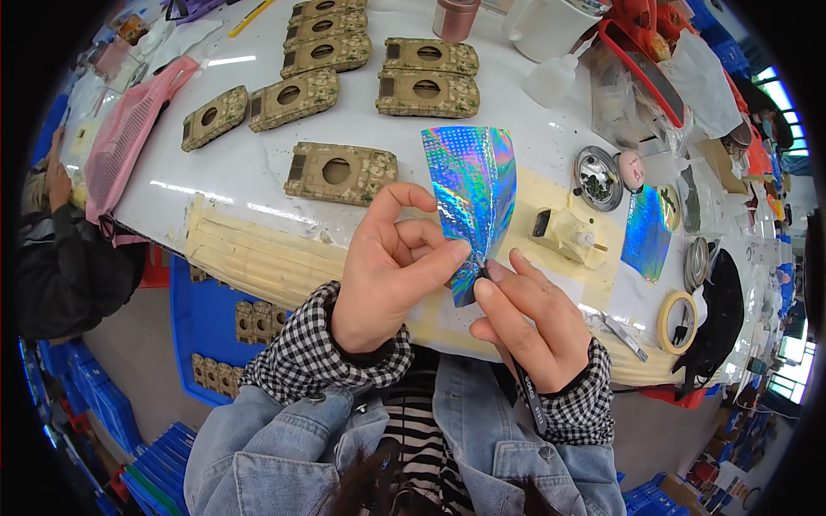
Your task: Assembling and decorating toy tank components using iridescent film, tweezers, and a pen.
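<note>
A shiny blue holographic sheet (469, 176), creased along its length, stands up from my fingers above the table's near edge. My left hand (400, 271) pinches it near its lower end between thumb and forefinger, the other fingers curled. My right hand (535, 322) is closed at the same lower end, its fingertips on a small dark piece (484, 272) against the sheet; most of that piece is hidden. Beyond my left hand lies a camouflage-painted toy tank hull (374, 176) with a round hole on top. A cream block wrapped in tape (572, 234) sits right of the sheet.
Several more camouflage hulls (426, 90) stand farther back. At right are a round metal tin (595, 199), another holographic sheet (644, 245), a tape roll (664, 325) and a metal tool (626, 337). A pink basket (129, 138) and another person (82, 267) are at left; a blue tray (183, 327) lies below.
</note>
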Demonstrator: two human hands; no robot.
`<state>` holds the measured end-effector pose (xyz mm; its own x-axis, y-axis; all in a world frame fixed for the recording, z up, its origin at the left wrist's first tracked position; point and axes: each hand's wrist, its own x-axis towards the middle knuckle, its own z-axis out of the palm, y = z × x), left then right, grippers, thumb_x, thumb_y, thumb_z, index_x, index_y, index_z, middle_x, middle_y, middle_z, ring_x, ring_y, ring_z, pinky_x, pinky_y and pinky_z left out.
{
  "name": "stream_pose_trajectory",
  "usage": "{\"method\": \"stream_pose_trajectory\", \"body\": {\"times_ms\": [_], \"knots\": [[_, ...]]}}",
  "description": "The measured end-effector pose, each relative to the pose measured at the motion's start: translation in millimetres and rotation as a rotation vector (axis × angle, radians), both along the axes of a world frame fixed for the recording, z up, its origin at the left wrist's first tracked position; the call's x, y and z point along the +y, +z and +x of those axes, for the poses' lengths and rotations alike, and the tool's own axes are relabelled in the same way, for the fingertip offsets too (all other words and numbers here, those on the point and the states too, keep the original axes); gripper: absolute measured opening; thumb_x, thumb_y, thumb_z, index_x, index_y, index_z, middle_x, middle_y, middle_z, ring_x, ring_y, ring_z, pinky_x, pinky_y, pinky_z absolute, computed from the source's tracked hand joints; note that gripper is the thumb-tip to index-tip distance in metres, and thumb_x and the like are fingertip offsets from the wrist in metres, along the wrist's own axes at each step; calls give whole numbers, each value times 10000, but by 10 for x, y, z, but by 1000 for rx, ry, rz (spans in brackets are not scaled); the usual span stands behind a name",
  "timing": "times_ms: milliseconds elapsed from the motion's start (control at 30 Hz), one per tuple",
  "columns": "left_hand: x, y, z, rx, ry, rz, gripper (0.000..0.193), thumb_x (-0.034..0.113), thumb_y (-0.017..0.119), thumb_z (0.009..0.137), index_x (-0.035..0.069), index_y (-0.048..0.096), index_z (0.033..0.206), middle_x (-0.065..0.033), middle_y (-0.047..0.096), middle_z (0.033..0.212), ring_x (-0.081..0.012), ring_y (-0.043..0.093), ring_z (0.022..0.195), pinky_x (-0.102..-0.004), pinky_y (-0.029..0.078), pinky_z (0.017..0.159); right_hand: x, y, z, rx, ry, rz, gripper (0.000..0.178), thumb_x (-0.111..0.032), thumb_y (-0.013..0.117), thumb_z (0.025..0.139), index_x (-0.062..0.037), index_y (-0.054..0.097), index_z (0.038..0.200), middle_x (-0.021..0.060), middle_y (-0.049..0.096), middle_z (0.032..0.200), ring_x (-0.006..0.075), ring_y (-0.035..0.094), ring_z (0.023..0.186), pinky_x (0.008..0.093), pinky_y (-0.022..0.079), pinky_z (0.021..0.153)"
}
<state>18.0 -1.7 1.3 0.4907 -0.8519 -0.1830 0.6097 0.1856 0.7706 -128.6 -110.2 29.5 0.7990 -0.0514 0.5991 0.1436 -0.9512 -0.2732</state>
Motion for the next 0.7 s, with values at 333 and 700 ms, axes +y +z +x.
{"method": "stream_pose_trajectory", "body": {"times_ms": [333, 700], "knots": [[5, -1, -6, -25, 6, -18, 410, -47, 640, 833, 46, 377, 1134, -74, 661, 851, -110, 638, 806, -228, 499, 722, -7, 32, -12, 30, 16, 38, 333, -159, 719, 799, 20, 652, 1072, 161, 642, 979, 271, 668, 906, 423, 559, 837], [8, -9, -15, -67, 11, -41, 416, -62, 631, 834, 45, 365, 1135, -66, 652, 845, -111, 639, 811, -226, 504, 724, -26, 42, -27, 39, 35, 111, 345, -149, 724, 785, 23, 648, 1075, 157, 640, 1005, 284, 661, 943, 436, 546, 867]]}}
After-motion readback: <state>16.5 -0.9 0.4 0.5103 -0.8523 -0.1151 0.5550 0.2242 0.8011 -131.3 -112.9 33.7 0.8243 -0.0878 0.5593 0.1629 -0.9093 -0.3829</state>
